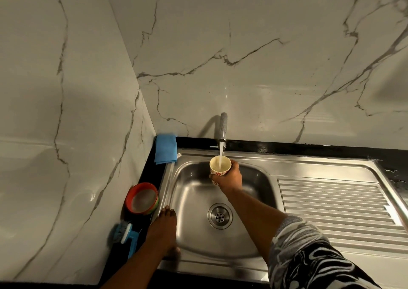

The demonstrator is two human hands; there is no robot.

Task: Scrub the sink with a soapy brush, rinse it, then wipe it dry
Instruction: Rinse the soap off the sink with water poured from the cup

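right grip [227, 175] wraps the cup [219, 165] over the sink [194, 191] back, under the running tap [223, 127], likely filling rinse water. left grip [163, 229] lies flat on the sink's left rim, probably bracing. brush [125, 233] and cloth [165, 148] sit left of the sink, in reach.

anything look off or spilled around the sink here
Nothing is spilled: the tap water falls straight into the cup that the right hand holds. Two small oddities: the red-rimmed bowl looks tilted, and the black counter shows pale scuffs right of the sink.
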